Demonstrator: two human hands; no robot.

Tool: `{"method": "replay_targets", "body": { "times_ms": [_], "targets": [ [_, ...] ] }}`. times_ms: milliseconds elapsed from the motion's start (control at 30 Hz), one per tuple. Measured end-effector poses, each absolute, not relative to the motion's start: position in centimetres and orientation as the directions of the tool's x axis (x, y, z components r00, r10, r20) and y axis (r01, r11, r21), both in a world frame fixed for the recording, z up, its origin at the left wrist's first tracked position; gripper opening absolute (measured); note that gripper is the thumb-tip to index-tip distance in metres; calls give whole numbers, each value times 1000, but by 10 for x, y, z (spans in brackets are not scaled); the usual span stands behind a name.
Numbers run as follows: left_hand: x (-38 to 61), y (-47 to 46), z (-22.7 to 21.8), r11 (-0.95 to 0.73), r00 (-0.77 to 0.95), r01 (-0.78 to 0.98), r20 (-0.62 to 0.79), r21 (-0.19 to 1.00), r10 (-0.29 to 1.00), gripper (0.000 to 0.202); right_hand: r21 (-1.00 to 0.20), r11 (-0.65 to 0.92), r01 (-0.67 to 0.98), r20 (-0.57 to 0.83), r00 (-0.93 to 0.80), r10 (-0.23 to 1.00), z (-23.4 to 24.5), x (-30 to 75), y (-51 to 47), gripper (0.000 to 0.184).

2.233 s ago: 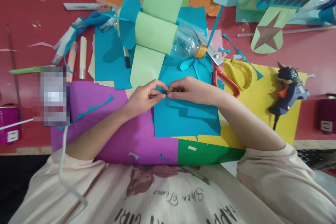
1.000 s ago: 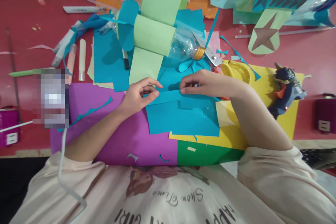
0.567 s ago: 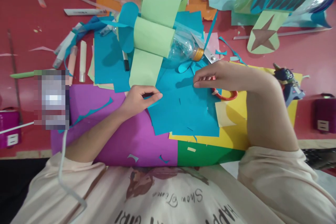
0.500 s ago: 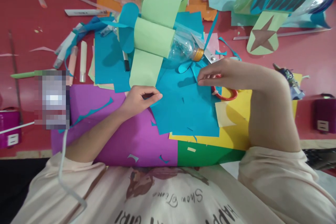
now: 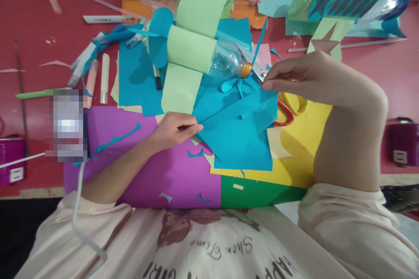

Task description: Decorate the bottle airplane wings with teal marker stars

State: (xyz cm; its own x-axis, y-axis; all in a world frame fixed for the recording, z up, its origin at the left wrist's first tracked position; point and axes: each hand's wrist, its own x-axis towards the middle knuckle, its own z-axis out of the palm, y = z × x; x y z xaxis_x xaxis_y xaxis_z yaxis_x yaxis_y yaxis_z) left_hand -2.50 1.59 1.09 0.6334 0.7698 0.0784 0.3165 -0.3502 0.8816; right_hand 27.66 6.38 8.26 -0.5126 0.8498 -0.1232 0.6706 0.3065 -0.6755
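The blue paper [image 5: 225,128] slants between the grips, its lower edge hard to tell from the blue sheet [image 5: 250,163] beneath. The left hand [image 5: 176,130] pinches its left end; the right hand [image 5: 304,73] pinches its upper right corner.

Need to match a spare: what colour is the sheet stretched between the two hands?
The sheet is bright blue, as the head view shows.

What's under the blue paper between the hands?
Beneath the blue paper, another blue sheet shows at its lower edge, with yellow card under that. A red scissor handle emerges at right. Whatever lies under its middle is covered.
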Motion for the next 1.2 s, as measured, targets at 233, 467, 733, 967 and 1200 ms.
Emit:
{"method": "replay_targets", "body": {
  "times_ms": [233, 467, 733, 967, 1200],
  "targets": [
    [-27, 16, 10, -348, 601, 336, 85, 875, 794, 38, -723, 360, 590, -102, -606, 789, 91, 267, 56, 30],
    [-26, 10, 7, -433, 692, 301, 118, 850, 712, 32, -733, 427, 530, -106, -708, 698, 79, 251, 53, 33],
    [-21, 12, 15, -228, 362, 359, 90, 905, 928, 42, -696, 421, 581, 306, -291, 907, 76, 231, 40, 16],
    [-26, 21, -6, 76, 50, 85, -80, 993, 995, 43, -717, 491, 495, 142, -585, 798, 54, 202, 25, 22],
    [-19, 18, 0, 147, 241, 39, -152, 988, 959, 44, -802, 405, 440, 122, -543, 831, 32, 194, 25, 38]
  ]
}}
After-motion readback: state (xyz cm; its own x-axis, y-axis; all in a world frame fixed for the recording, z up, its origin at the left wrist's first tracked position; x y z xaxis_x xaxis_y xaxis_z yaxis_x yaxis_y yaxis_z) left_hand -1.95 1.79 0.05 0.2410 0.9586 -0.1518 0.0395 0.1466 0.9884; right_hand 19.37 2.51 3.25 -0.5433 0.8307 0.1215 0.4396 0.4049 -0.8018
